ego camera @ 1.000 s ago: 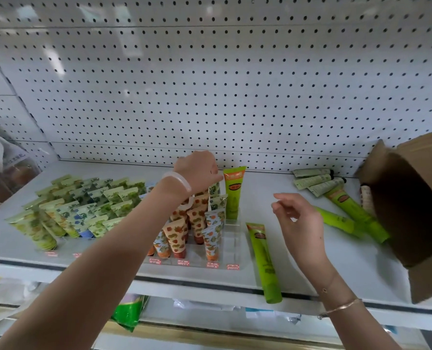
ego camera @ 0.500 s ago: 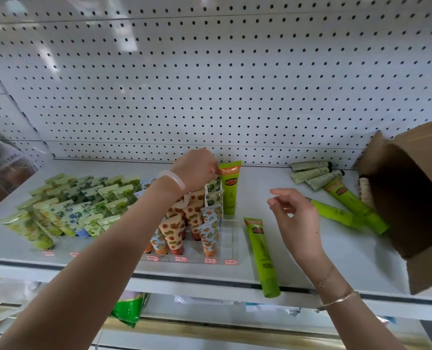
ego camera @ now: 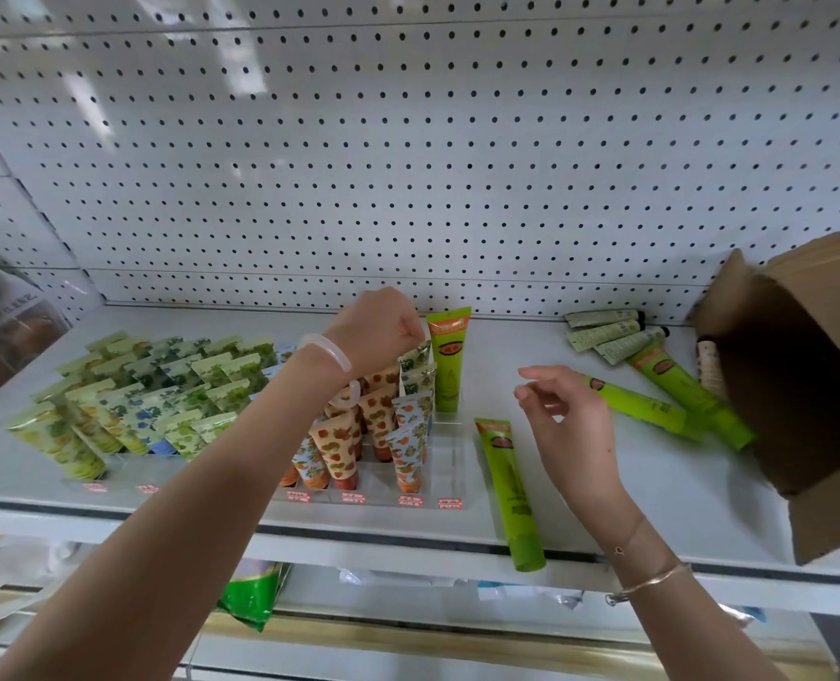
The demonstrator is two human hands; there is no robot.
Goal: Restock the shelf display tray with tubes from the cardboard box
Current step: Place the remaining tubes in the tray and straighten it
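So far one tall lime-green tube [ego camera: 449, 358] stands in the clear plastic display tray [ego camera: 449, 449] at frame centre, left hand [ego camera: 383, 331] fingers pinched at its top, right hand [ego camera: 567, 425] loosely spread, while four green tubes [ego camera: 508, 489] lie loose beside the brown cardboard box [ego camera: 801, 385] at right.

The cardboard box [ego camera: 796, 385] runs off the right edge, and its dark inside hides whatever it holds. The left hand [ego camera: 378, 331] is curled, so its fingers are mostly out of sight, and the forearm covers part of the clear display tray [ego camera: 449, 464] and the patterned tubes [ego camera: 344, 435] behind it. Print on the price labels [ego camera: 410, 501] is too small to read. Bags [ego camera: 0, 312] at the left edge are cut off and blurred.
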